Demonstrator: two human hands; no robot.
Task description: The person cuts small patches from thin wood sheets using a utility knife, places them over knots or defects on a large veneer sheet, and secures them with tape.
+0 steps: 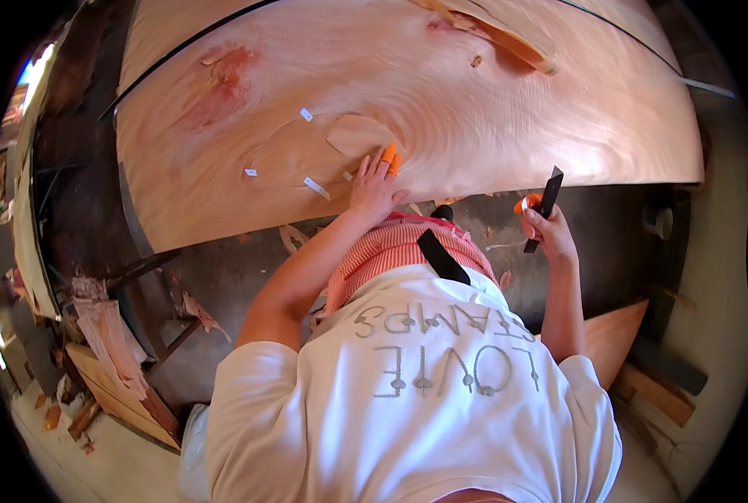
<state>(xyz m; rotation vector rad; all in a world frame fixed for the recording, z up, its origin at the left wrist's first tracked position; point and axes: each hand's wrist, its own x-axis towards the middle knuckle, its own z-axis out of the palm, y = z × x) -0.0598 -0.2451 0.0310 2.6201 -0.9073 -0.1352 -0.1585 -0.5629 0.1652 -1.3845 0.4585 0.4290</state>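
A large sheet of reddish wood veneer (508, 126) spreads in front of me. My left hand (374, 191) lies flat near its front edge, fingers stretched out, with orange finger covers on two fingertips. Those fingertips touch the sheet beside a loose oval veneer piece (359, 134). Several small white tape strips (316, 188) stick to the surface to the left. Off the front edge, my right hand (545, 228) grips a flat black blade with a slanted tip (552, 189), pointing up and away. Orange covers also show on the right hand's fingers.
A curled veneer strip (508, 42) lies on the far part of the sheet. Dark cords (198, 40) cross its far corners. Torn veneer scraps (110, 327) hang at the left, above a board (122, 392). Another wood panel (613, 339) stands at the right beside my arm.
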